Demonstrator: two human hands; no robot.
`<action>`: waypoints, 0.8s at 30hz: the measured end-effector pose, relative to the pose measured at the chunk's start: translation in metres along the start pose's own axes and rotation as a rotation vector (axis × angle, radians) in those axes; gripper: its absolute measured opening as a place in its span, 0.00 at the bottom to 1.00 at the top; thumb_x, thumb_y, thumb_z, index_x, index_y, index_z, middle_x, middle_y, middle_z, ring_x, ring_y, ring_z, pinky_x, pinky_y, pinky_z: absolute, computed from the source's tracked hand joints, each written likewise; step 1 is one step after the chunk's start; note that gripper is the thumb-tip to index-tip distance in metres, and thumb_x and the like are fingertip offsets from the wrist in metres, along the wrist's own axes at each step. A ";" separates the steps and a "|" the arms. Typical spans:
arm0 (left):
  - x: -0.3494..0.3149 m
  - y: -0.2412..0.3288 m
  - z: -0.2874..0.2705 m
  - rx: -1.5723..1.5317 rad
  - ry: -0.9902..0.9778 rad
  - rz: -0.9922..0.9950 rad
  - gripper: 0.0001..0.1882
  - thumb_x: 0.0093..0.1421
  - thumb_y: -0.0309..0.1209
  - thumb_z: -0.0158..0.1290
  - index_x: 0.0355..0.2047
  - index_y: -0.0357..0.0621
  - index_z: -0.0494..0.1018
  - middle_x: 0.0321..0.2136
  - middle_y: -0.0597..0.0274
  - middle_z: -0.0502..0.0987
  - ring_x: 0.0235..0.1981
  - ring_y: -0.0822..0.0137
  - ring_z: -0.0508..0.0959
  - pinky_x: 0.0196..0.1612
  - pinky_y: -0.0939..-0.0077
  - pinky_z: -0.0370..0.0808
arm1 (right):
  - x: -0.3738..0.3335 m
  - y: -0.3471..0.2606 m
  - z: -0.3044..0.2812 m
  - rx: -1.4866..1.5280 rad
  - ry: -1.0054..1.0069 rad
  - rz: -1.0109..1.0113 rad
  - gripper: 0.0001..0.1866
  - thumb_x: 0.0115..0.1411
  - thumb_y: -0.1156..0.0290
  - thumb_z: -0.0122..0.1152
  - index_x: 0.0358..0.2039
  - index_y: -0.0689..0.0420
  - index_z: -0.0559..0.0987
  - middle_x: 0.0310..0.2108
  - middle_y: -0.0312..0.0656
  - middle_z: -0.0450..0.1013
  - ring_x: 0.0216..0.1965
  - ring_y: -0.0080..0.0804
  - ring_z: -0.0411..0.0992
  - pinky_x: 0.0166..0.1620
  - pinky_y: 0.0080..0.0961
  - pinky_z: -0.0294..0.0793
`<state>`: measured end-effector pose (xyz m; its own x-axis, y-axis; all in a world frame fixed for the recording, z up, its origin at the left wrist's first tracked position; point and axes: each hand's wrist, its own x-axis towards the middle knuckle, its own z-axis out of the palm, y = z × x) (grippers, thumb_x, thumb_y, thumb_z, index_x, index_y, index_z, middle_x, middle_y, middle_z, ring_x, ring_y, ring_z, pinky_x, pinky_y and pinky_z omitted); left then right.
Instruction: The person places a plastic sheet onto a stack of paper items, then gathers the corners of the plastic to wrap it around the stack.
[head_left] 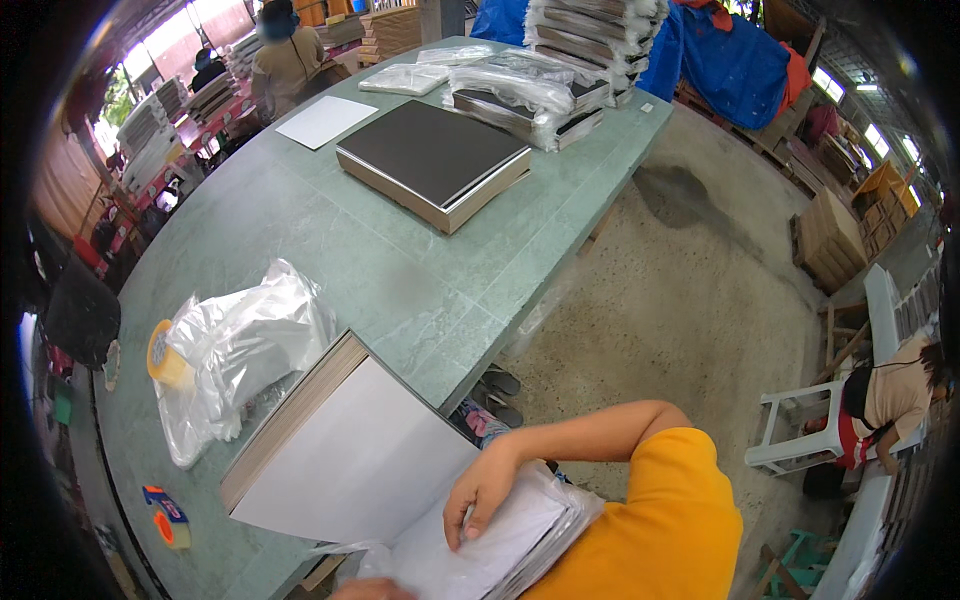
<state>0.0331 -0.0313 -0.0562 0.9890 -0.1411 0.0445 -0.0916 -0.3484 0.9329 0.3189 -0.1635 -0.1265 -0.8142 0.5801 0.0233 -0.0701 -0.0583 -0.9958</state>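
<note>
Book (350, 450) open at near edge of green table (400, 290) | spread's long axis far-left to near-right, page block (290, 425) edge facing left | right hand (485, 497) loosely curled on white leaf (490, 560) | left hand (372, 591) mostly cut off, grip unreadable | plastic film (580, 505) obscures right rim
</note>
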 end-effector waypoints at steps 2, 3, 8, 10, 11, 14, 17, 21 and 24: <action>0.032 -0.060 0.036 -0.076 -0.098 -0.593 0.14 0.55 0.33 0.46 0.39 0.37 0.69 0.33 0.60 0.74 0.36 0.71 0.71 0.43 0.79 0.65 | 0.008 0.106 0.000 -0.080 0.062 0.179 0.24 0.59 0.59 0.43 0.47 0.67 0.65 0.49 0.53 0.62 0.52 0.39 0.58 0.54 0.30 0.54; 0.037 -0.082 0.053 -0.199 -0.058 -0.621 0.16 0.56 0.37 0.46 0.40 0.39 0.69 0.32 0.60 0.74 0.34 0.72 0.71 0.41 0.81 0.65 | 0.002 0.166 -0.002 -0.086 0.096 0.267 0.25 0.59 0.58 0.42 0.48 0.67 0.64 0.50 0.55 0.60 0.54 0.42 0.57 0.55 0.31 0.53; 0.018 -0.193 0.095 0.032 0.178 -0.699 0.13 0.53 0.32 0.47 0.39 0.45 0.72 0.20 0.54 0.71 0.22 0.63 0.71 0.27 0.74 0.68 | -0.021 0.274 -0.013 -0.467 0.191 0.181 0.27 0.59 0.56 0.40 0.50 0.67 0.61 0.53 0.58 0.54 0.56 0.47 0.51 0.57 0.31 0.48; 0.016 -0.198 0.092 0.128 0.179 -0.663 0.15 0.55 0.41 0.49 0.38 0.46 0.72 0.15 0.54 0.69 0.19 0.64 0.70 0.25 0.75 0.67 | -0.014 0.246 -0.011 -0.363 0.186 0.270 0.28 0.59 0.56 0.39 0.51 0.67 0.61 0.54 0.58 0.53 0.57 0.48 0.50 0.58 0.31 0.47; 0.015 -0.204 0.092 0.118 0.174 -0.663 0.15 0.55 0.40 0.49 0.38 0.46 0.72 0.16 0.53 0.70 0.19 0.64 0.70 0.25 0.75 0.67 | -0.013 0.230 -0.010 -0.293 0.197 0.336 0.28 0.59 0.55 0.39 0.51 0.67 0.61 0.54 0.58 0.53 0.57 0.48 0.50 0.58 0.31 0.46; 0.011 -0.210 0.094 0.084 0.158 -0.673 0.14 0.54 0.40 0.49 0.38 0.47 0.72 0.18 0.52 0.71 0.19 0.64 0.70 0.25 0.73 0.67 | -0.014 0.235 -0.010 -0.410 0.159 0.370 0.28 0.59 0.55 0.37 0.51 0.66 0.61 0.54 0.58 0.53 0.57 0.47 0.50 0.58 0.31 0.46; 0.014 -0.208 0.093 0.046 0.151 -0.676 0.15 0.54 0.40 0.49 0.38 0.47 0.72 0.18 0.51 0.72 0.20 0.63 0.70 0.27 0.72 0.68 | -0.012 0.283 -0.002 -0.087 0.255 0.360 0.28 0.60 0.54 0.36 0.51 0.66 0.61 0.54 0.57 0.53 0.57 0.47 0.49 0.58 0.31 0.45; 0.015 -0.207 0.096 0.065 0.181 -0.670 0.14 0.54 0.38 0.50 0.38 0.44 0.72 0.20 0.51 0.73 0.22 0.64 0.72 0.29 0.72 0.69 | -0.014 0.273 -0.002 -0.327 0.191 0.353 0.29 0.60 0.54 0.36 0.51 0.66 0.61 0.52 0.56 0.56 0.55 0.46 0.54 0.55 0.30 0.52; 0.028 -0.170 0.074 0.161 0.194 -0.495 0.13 0.54 0.34 0.50 0.37 0.39 0.72 0.21 0.53 0.73 0.24 0.66 0.73 0.31 0.72 0.69 | -0.006 0.179 -0.018 -0.324 0.092 0.446 0.29 0.60 0.53 0.37 0.51 0.67 0.60 0.50 0.56 0.60 0.50 0.44 0.59 0.51 0.29 0.59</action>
<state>0.0682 -0.0444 -0.2398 0.9205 0.2434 -0.3057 0.3876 -0.4691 0.7935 0.3218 -0.1632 -0.3062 -0.6694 0.6260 -0.4000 0.4625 -0.0701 -0.8838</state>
